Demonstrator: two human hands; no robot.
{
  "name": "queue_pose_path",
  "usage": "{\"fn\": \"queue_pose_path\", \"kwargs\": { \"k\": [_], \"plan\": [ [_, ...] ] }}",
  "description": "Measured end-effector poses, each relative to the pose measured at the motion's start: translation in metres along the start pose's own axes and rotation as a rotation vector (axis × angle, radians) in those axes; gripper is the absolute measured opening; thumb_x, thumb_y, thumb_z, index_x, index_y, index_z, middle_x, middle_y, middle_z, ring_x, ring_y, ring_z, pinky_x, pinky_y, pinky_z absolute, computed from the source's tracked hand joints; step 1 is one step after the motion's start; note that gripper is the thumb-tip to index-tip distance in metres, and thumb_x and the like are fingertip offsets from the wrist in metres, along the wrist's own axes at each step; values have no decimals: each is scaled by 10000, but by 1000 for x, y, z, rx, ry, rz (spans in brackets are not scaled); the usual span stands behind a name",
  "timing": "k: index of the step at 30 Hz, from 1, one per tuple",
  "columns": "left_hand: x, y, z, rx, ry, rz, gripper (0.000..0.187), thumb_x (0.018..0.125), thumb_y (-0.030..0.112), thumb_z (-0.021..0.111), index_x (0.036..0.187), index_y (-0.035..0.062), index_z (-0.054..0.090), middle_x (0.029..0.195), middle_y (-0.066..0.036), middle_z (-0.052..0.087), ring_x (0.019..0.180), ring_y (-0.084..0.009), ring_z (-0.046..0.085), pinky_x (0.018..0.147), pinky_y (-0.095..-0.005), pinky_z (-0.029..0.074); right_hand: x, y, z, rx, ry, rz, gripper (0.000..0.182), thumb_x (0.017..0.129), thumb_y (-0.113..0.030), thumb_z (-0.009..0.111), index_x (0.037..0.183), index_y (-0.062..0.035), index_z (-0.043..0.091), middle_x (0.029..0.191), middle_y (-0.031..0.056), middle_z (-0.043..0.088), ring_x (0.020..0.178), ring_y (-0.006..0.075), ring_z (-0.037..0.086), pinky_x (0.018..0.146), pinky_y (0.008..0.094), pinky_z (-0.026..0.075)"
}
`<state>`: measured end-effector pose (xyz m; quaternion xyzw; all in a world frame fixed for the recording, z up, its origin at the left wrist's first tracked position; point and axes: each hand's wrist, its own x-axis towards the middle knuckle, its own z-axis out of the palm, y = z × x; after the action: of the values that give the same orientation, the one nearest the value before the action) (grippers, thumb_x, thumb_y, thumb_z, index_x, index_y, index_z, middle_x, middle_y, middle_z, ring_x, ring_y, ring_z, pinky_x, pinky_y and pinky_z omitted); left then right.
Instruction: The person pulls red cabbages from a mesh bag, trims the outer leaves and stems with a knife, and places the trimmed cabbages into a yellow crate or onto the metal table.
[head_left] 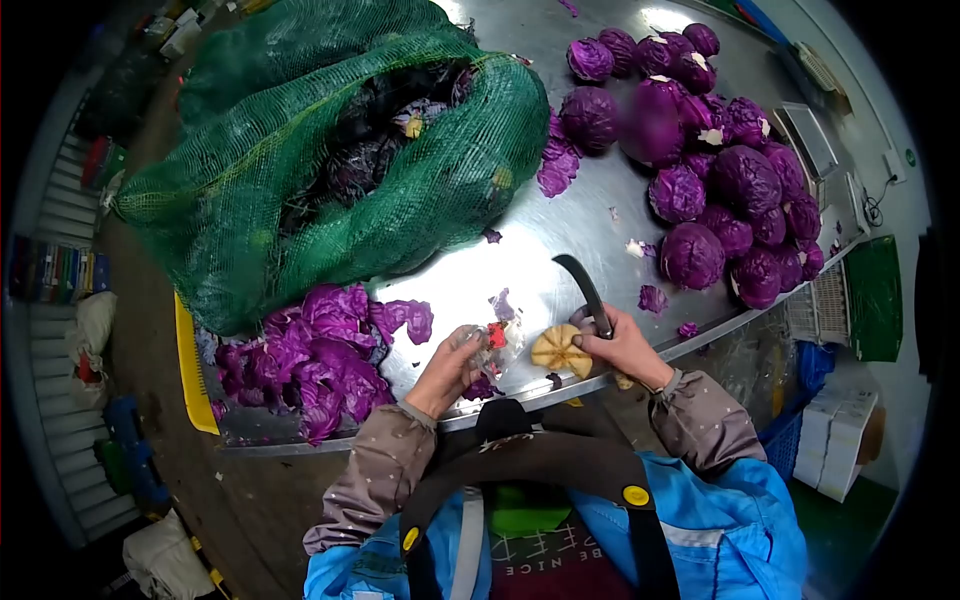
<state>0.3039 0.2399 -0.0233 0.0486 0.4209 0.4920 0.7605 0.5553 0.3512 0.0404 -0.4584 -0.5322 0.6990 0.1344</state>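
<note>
My right hand [627,350] is closed around the handle of a dark curved knife [583,280], its blade pointing up and left. The same hand pinches a tan, round, bread-like piece [556,350] marked by dark creases. To its left, my left hand [452,368] has its fingers closed on a crumpled clear plastic wrapper [497,336] with red on it. Both hands are over the near edge of a metal table [450,270]. Purple cabbage scraps lie around the left hand, and a heap of loose purple cabbage leaves [318,365] is further left.
A green mesh sack [400,215], open at the top with dark cabbages inside, covers the table's left side. Several trimmed purple cabbages [745,180] are piled at the right. A yellow crate edge [195,370] shows at the left, and a white box [835,440] at lower right.
</note>
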Motion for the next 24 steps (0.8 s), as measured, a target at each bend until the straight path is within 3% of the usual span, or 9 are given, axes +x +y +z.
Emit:
{"fn": "queue_pose_path", "kwargs": {
  "k": [9,12,15,20,22,24],
  "plan": [
    [-1,0,11,19,44,-1,234,951,196,506,1123,42,469,1060,-70,582,926,-176,611,790,-316,530,8,-19,26,-198,98,-143,316,745,-130,703,1006,-16,565,728,1,533,666,64,490,599,223,420],
    [-1,-4,6,28,61,87,229,955,202,500,1117,43,472,1055,-66,583,941,-174,607,774,-298,530,6,-24,26,-201,95,-134,320,741,-141,707,1002,-17,569,735,14,548,668,76,500,607,233,434],
    [-3,-3,8,54,77,75,254,967,185,463,1169,30,463,1069,-96,588,932,-208,626,793,-345,546,6,-26,28,-213,85,-125,313,740,-145,707,994,-20,573,745,21,565,666,80,510,606,242,443],
    [-11,0,29,184,8,-37,260,948,182,507,1161,35,480,1018,-83,603,845,-174,645,705,-291,558,10,-17,38,-343,87,-237,312,742,-139,709,987,-11,564,764,57,604,664,95,546,594,257,457],
    [-11,-1,30,265,-13,-49,313,915,151,567,1188,29,473,991,-83,624,755,-147,654,612,-247,553,9,-19,37,-262,59,-187,288,776,-144,691,994,-12,557,763,57,605,629,90,545,554,242,447],
    [-16,6,39,166,-2,-74,326,916,152,559,1203,29,465,1002,-87,626,762,-142,655,602,-238,548,7,-23,35,-179,31,-137,266,811,-150,674,1002,-12,550,762,57,606,594,86,545,515,227,436]
  ]
}}
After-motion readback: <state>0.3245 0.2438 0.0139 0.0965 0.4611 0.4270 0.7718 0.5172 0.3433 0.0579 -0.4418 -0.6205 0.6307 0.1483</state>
